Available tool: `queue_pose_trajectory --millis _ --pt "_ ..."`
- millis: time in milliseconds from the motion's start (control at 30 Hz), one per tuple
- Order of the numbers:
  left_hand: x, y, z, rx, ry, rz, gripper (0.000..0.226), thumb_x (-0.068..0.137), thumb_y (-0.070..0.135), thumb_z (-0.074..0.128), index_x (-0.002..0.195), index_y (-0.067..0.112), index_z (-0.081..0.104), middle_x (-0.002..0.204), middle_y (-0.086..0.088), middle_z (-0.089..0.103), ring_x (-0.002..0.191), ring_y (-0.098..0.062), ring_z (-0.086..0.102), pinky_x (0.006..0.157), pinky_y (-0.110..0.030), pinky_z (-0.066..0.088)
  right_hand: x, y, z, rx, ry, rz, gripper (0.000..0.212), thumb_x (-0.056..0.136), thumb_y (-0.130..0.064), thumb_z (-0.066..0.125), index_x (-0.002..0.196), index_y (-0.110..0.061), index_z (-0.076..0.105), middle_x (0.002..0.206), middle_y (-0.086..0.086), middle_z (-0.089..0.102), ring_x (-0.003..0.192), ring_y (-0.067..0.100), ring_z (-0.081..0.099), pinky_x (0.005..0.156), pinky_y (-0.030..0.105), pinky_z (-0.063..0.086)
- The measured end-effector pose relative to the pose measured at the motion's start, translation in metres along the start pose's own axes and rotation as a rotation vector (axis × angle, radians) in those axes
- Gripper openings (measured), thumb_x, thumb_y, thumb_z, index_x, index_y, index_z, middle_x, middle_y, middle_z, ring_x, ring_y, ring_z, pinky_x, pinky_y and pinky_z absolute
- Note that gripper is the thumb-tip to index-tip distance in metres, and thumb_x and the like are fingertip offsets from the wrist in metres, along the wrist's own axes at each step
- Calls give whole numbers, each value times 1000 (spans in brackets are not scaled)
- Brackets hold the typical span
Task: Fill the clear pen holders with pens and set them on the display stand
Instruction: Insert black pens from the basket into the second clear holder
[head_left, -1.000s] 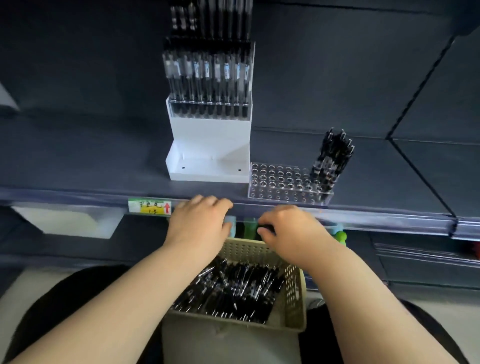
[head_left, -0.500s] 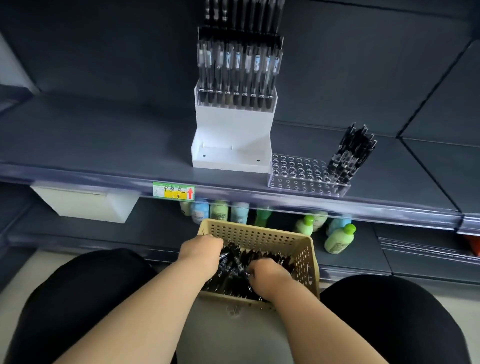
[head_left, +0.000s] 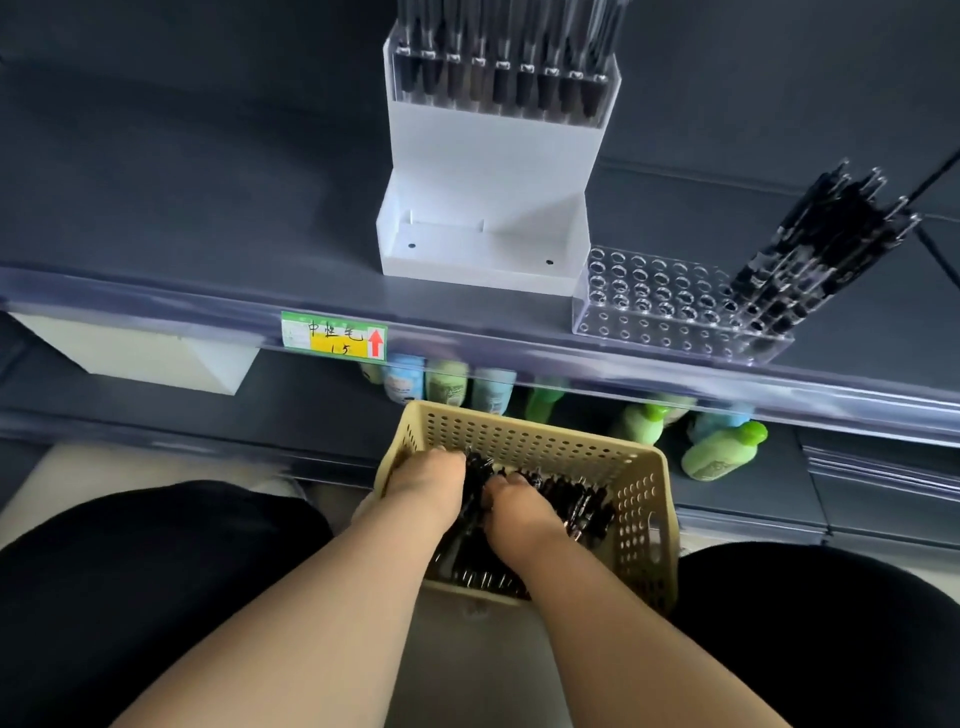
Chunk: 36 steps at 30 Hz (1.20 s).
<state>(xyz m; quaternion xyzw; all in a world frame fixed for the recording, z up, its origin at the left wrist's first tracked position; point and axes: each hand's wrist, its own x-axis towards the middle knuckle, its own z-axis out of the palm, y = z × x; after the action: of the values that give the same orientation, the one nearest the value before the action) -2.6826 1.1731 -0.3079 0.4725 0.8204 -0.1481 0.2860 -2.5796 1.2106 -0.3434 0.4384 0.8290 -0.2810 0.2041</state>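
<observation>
A: Head view, fingers?
B: Left hand (head_left: 426, 480) and right hand (head_left: 517, 512) dig into loose pens (head_left: 571, 506) in basket (head_left: 644, 509); fingers buried, can't tell the grip.
A: Holder?
B: Clear holder (head_left: 660, 312) on shelf (head_left: 208, 234), just right of white stand (head_left: 493, 156), upright pens (head_left: 821, 234) bunched at its right end.

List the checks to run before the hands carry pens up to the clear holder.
1. Inside the basket, left hand and right hand on the loose pens: ok.
2. Pens gripped firmly: cannot tell, the fingers are buried among them.
3. Clear holder upright on the shelf, beside the display stand: ok.
4. Free holes in the holder: ok, only its right end carries standing pens.
5. Holder full enough to move onto the stand: not ok.
</observation>
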Motion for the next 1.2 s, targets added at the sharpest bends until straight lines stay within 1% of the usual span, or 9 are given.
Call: queue_pose_trajectory --millis 167,267,367,533,633,733,900,1000,1200 --pt "5 4 5 13 -13 -34 42 89 -1 45 129 11 51 134 -11 50 120 -31 51 94 -38 44 0 2 0 132 41 47 38 87 -4 50 122 -11 38 119 13 54 105 31 57 81 36 48" --pt "3 5 3 -2 -27 -80 42 88 -4 46 129 6 51 135 -13 49 121 -32 50 96 -38 44 -5 3 -7 210 43 28 56 85 -3 52 133 -17 27 106 10 59 87 24 57 67 31 45" --pt "-3 3 2 -80 3 -84 37 90 1 47 125 10 51 128 -11 54 117 -31 53 94 -38 45 -15 2 -15 300 70 16 66 83 -6 54 139 -21 21 100 9 62 84 24 60 71 33 51" --pt "-32 -2 -8 -218 180 -31 24 89 12 54 111 13 45 94 -4 54 88 -24 55 69 -34 45 -48 -2 -37 448 213 -20 45 91 -19 51 134 -10 38 115 13 61 99 27 61 80 31 50" --pt "-51 0 -15 -375 286 7 25 88 22 57 110 19 45 92 -1 57 83 -21 56 68 -34 48 -72 -8 -58 479 322 -98 27 97 -31 45 113 -10 53 91 1 60 79 17 58 68 24 42" --pt "-72 3 -25 -593 392 70 30 86 25 60 114 26 49 98 3 61 88 -19 60 77 -35 53 -93 -7 -80 457 476 -187 14 95 -30 50 82 -23 48 74 -9 51 64 5 48 62 19 35" --pt "-96 15 -61 -849 491 241 28 85 23 66 110 29 53 93 15 61 88 -6 60 76 -20 45 -118 4 -129 762 681 -225 30 85 -18 64 105 -31 45 82 -14 58 81 11 63 77 31 52" --pt "-103 27 -95 -918 551 335 23 84 24 68 103 27 57 94 14 64 90 -4 61 80 -23 48 -132 12 -166 902 786 -305 29 86 -14 60 95 -37 45 87 -4 66 81 16 68 78 45 55" --pt "-107 65 -172 -1115 676 527 20 81 23 71 92 30 56 91 13 65 85 -2 62 77 -18 49 -154 20 -264 1039 919 -489 6 94 -18 51 89 -21 53 87 10 68 75 21 70 62 30 57"
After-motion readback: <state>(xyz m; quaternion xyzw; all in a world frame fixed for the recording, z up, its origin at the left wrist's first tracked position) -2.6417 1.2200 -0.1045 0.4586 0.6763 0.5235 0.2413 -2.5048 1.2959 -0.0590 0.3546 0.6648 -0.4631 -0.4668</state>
